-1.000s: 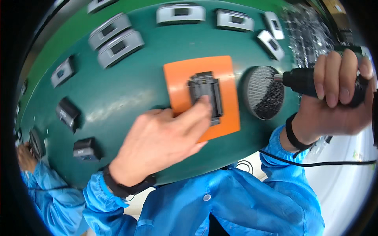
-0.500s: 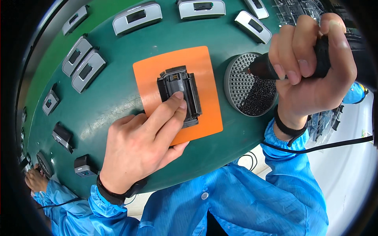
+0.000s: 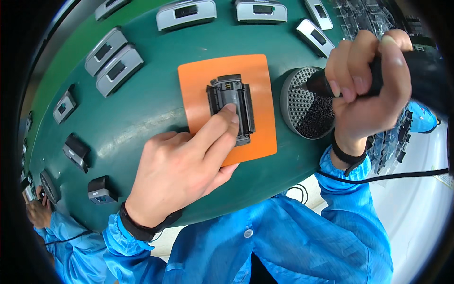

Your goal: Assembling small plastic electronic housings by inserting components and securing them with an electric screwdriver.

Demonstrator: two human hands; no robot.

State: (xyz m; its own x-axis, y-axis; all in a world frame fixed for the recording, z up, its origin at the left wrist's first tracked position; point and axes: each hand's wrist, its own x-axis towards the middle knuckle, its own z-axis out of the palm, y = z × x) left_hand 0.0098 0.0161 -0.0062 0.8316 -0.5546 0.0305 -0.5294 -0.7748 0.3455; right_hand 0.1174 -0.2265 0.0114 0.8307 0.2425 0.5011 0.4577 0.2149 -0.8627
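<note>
A black plastic device housing [image 3: 242, 102], its inner side facing up, lies on an orange mat [image 3: 262, 139]. My left hand [image 3: 182, 156] holds it down, index and middle fingertips pressing its middle; the other fingers are bent and partly hidden. In my closed right hand [image 3: 371, 87] is a black electric screwdriver [image 3: 319, 84], tilted with its nose pointing left. The nose is over the round grey screw tray [image 3: 286, 106], which has a dimpled plate and many small black screws [image 3: 314, 118] heaped at its lower right. I cannot tell whether the bit touches a screw.
Several grey-and-black devices [image 3: 187, 14] stand along the far and left parts of the green table [image 3: 142, 113]. Clear plastic parts [image 3: 385, 151] lie at the right. A black cable [image 3: 383, 178] runs below my right wrist. Another person's hand [image 3: 39, 213] works at the far left.
The view has shifted, so the mat and housing appear farther right. My right hand keeps the screwdriver over the tray, its nose slightly lower. My left fingers stay on the housing.
</note>
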